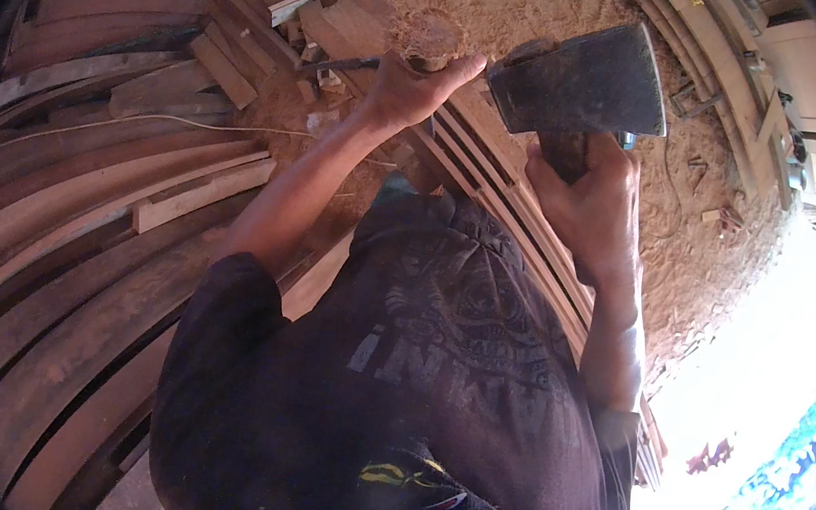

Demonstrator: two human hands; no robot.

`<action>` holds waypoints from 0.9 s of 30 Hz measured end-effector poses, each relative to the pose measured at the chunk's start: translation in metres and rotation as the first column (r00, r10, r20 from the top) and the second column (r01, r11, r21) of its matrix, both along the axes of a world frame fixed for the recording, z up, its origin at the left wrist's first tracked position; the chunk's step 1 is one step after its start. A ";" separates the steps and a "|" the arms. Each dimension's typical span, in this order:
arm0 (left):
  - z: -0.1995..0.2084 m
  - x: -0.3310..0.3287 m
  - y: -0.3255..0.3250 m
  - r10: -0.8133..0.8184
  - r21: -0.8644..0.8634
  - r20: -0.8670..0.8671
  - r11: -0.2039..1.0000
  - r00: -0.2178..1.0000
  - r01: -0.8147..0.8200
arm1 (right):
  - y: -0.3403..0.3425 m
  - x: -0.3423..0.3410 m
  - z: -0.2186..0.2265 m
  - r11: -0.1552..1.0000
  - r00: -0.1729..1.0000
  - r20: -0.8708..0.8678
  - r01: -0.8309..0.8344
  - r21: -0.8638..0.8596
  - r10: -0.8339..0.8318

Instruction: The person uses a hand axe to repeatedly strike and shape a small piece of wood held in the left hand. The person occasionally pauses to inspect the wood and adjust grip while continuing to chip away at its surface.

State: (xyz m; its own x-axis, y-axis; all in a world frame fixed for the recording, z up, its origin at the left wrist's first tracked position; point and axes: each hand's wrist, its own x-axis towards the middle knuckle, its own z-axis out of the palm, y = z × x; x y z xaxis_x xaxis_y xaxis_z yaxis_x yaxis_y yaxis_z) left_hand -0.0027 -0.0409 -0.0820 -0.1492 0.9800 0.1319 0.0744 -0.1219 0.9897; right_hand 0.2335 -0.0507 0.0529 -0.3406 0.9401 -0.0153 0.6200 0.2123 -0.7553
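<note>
In my right hand (597,201) is a hatchet (588,84), gripped by its dark handle close under the head. Its broad dark blade is raised, with the pale edge toward the right. My left hand (408,96) is closed round a thin dark bar (347,65) that sticks out to the left; its kind is unclear. The left thumb points right, toward the back of the hatchet head. Just beyond the left hand is a round-topped brown wooden block (428,34), partly covered by the fingers.
Long planks (63,367) lie stacked along my left. Wood offcuts (301,1) are heaped at the far left. Narrow boards (506,191) run beneath my arms. Sawdust (701,248) covers the ground at right, where more timber (723,49) lies. A thin cord (192,122) crosses the planks.
</note>
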 end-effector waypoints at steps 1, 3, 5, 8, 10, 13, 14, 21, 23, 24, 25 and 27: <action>0.003 -0.001 0.002 -0.005 0.012 -0.053 1.000 0.999 0.006 | 0.004 -0.003 0.004 1.000 1.000 -0.029 -0.001 0.016 0.001; 0.012 -0.003 0.005 -0.050 -0.050 -0.232 0.998 0.972 0.039 | 0.012 -0.010 0.015 0.993 0.989 -0.149 0.035 0.113 -0.018; 0.022 -0.005 0.004 -0.103 -0.099 -0.413 0.993 0.905 0.068 | 0.015 -0.019 0.020 0.989 0.973 -0.230 0.016 0.146 0.018; 0.012 -0.002 -0.003 -0.025 0.147 -0.503 0.983 0.864 0.113 | 0.018 -0.033 0.010 0.940 0.970 0.109 -0.238 0.243 0.217; -0.002 -0.001 -0.009 0.061 0.279 -0.551 0.954 0.832 0.115 | 0.020 -0.038 0.005 0.897 0.923 0.251 -0.356 0.261 0.293; -0.006 -0.001 -0.018 0.221 0.488 -0.651 0.855 0.726 0.178 | 0.020 -0.036 0.009 0.892 0.933 0.132 -0.358 0.275 0.334; -0.008 -0.007 -0.019 0.243 0.513 -0.702 0.824 0.669 0.240 | 0.019 -0.035 0.012 0.887 0.933 0.082 -0.359 0.290 0.350; -0.025 0.000 -0.031 0.132 0.401 -0.571 0.906 0.810 0.135 | -0.008 -0.036 -0.009 0.915 0.922 0.223 -0.359 0.184 0.316; -0.009 0.002 -0.031 0.336 0.534 -0.729 0.824 0.597 0.188 | 0.001 -0.029 -0.005 0.922 0.933 0.166 -0.346 0.175 0.319; -0.009 0.000 -0.035 0.390 0.539 -0.793 0.808 0.468 0.239 | 0.001 -0.021 -0.011 0.928 0.937 0.096 -0.346 0.140 0.335; -0.008 -0.003 -0.036 0.451 0.547 -0.826 0.783 0.338 0.295 | 0.008 -0.016 -0.012 0.927 0.936 0.031 -0.350 0.133 0.350; -0.006 -0.011 -0.029 0.127 0.272 -0.825 0.943 0.550 0.191 | 0.002 -0.004 0.001 0.972 0.974 -0.015 -0.225 0.064 0.227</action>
State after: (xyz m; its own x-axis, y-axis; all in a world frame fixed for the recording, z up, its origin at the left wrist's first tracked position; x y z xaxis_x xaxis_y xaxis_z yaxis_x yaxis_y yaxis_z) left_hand -0.0133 -0.0702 -0.0877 0.2124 0.8647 0.4553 0.8220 -0.4100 0.3952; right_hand 0.2291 -0.0486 0.0540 -0.5440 0.8376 0.0502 0.5339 0.3917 -0.7493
